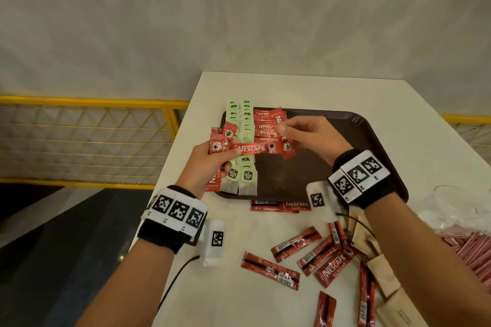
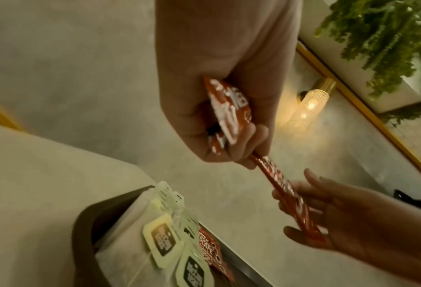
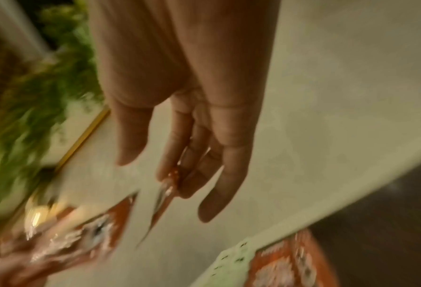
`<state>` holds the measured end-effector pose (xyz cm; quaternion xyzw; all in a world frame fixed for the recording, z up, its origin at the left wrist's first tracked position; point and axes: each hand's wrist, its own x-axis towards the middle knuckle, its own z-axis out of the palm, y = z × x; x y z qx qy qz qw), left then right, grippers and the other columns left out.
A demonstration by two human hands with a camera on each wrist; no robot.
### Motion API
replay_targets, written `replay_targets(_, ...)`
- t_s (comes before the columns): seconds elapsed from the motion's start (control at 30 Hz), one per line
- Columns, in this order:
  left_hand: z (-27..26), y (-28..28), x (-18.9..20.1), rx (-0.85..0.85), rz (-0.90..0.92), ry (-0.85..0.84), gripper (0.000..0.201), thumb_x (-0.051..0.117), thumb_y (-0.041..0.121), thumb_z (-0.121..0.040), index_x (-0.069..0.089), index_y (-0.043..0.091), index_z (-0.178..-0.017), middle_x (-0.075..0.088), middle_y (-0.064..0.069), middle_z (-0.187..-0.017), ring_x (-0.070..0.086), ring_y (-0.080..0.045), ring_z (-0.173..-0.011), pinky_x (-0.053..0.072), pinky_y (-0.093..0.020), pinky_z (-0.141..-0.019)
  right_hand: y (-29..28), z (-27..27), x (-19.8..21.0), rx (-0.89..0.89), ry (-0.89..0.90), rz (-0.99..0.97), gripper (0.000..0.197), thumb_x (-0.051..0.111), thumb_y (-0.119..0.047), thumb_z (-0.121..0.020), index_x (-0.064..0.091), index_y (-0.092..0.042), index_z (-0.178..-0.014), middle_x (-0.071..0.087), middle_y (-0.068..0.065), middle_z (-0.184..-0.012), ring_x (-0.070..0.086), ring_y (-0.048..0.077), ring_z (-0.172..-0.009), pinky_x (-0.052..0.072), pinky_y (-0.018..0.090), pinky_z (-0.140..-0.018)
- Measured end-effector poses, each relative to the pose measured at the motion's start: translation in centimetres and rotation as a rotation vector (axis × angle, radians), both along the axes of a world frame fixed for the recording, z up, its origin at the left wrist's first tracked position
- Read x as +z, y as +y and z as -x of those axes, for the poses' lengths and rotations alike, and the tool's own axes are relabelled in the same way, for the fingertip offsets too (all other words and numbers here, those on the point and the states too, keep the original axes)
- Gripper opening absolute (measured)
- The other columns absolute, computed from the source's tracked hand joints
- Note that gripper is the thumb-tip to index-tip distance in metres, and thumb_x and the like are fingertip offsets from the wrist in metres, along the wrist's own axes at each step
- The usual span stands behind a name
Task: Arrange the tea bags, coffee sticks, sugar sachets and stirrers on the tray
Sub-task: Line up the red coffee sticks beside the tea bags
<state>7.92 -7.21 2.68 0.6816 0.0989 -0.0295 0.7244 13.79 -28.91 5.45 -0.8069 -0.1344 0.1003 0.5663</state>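
- The left hand [image 1: 210,164] hovers over the near left corner of the brown tray [image 1: 372,135], fingers curled round a fanned bundle of red Nescafé coffee sticks [image 1: 221,138]; the left wrist view shows the same fist closed on the sticks.
- One coffee stick [image 1: 261,148] juts sideways from that bundle, lying level across the gap between the two hands.
- The right hand [image 1: 313,138] pinches the far end of this stick between thumb and fingers, its other fingers loosely extended; the right wrist view is blurred and shows only a stick edge among the fingers [image 3: 199,174].
- Two columns of green-tagged tea bags [image 1: 243,127] lie on the left part of the tray, overlapping down towards its near edge.
- Just right of them, a row of coffee sticks [image 1: 265,125] already lies on the tray, partly hidden behind the hands.
- The right part of the tray is bare brown surface.
- Loose coffee sticks [image 1: 295,247] lie scattered on the white table [image 1: 345,93] near the right forearm, and a few more [image 1: 279,206] rest just off the tray's near edge.
- Tan paper-wrapped stirrers [image 1: 382,268] lie beside the scattered sticks, with a heap of pink sachets [image 1: 473,249] at the right edge.
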Motion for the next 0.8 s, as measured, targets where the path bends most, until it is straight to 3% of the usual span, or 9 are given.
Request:
replay_targets(0.1,-0.1,-0.3,0.2,-0.069,-0.077,-0.018,0.021,0.067,0.013,-0.084,0.065,0.006,-0.105,0.057,0.001,-0.060,0.046,-0.008,-0.048,0.039,-0.017,-0.045,0.9,-0.4,1.5,0.227,-0.174,0.378,0.022,0.070,-0.032,-0.080,0.069,-0.022,-0.099,0.067,-0.006,-0.099,0.061,0.004,-0.087,0.046,0.019,-0.080)
replay_targets(0.13,-0.1,-0.5,0.3,-0.079,-0.096,-0.024,0.021,0.067,0.014,-0.084,0.065,0.007,-0.103,0.056,-0.002,-0.063,0.046,-0.008,-0.049,0.040,-0.017,-0.045,1.6,-0.4,1.9,0.297,-0.181,0.426,0.021,0.071,-0.030,-0.080,0.068,-0.021,-0.099,0.067,-0.007,-0.098,0.060,0.001,-0.086,0.045,0.018,-0.079)
replay_targets(0.3,-0.2,-1.2,-0.1,-0.026,-0.111,-0.057,0.011,0.071,0.014,-0.081,0.063,0.016,-0.088,0.054,0.001,-0.060,0.045,-0.008,-0.048,0.040,-0.016,-0.044,3.3,-0.8,1.7,0.426,-0.119,0.397,0.016,0.073,-0.018,-0.079,0.066,-0.018,-0.094,0.063,-0.010,-0.097,0.058,0.009,-0.102,0.040,0.024,-0.100)
replay_targets(0.37,-0.3,-1.3,-0.3,0.004,-0.068,-0.041,0.011,0.071,0.013,-0.081,0.061,0.017,-0.085,0.056,0.003,-0.059,0.045,-0.006,-0.046,0.039,-0.016,-0.044,3.4,-0.9,1.3,0.418,-0.139,0.339,0.017,0.073,-0.015,-0.079,0.066,-0.015,-0.095,0.063,-0.010,-0.096,0.058,0.006,-0.099,0.039,0.016,-0.098)
replay_targets(0.47,-0.3,-1.0,-0.7,0.010,0.003,-0.001,0.013,0.071,0.014,-0.081,0.061,0.017,-0.088,0.058,0.001,-0.064,0.045,-0.007,-0.046,0.040,-0.018,-0.045,2.9,-1.1,1.2,0.359,-0.170,0.282,0.020,0.075,-0.017,-0.077,0.067,-0.017,-0.096,0.063,-0.013,-0.094,0.056,-0.004,-0.094,0.038,0.001,-0.085)
replay_targets(0.6,-0.4,-0.4,-0.7,-0.021,0.035,-0.006,0.015,0.072,0.012,-0.079,0.060,0.018,-0.086,0.058,0.001,-0.067,0.043,-0.008,-0.046,0.039,-0.018,-0.045,2.6,-1.5,1.4,0.373,-0.147,0.346,0.020,0.076,-0.025,-0.075,0.068,-0.023,-0.093,0.066,-0.008,-0.098,0.057,0.005,-0.098,0.045,0.014,-0.084)
replay_targets(0.8,-0.8,0.1,-0.7,-0.036,0.044,-0.023,0.016,0.073,0.011,-0.077,0.060,0.017,-0.085,0.058,0.004,-0.060,0.042,-0.009,-0.045,0.039,-0.020,-0.045,2.6,-2.0,1.7,0.381,-0.110,0.340,0.023,0.076,-0.023,-0.075,0.071,-0.015,-0.096,0.067,-0.007,-0.095,0.062,0.007,-0.096,0.049,0.018,-0.082)
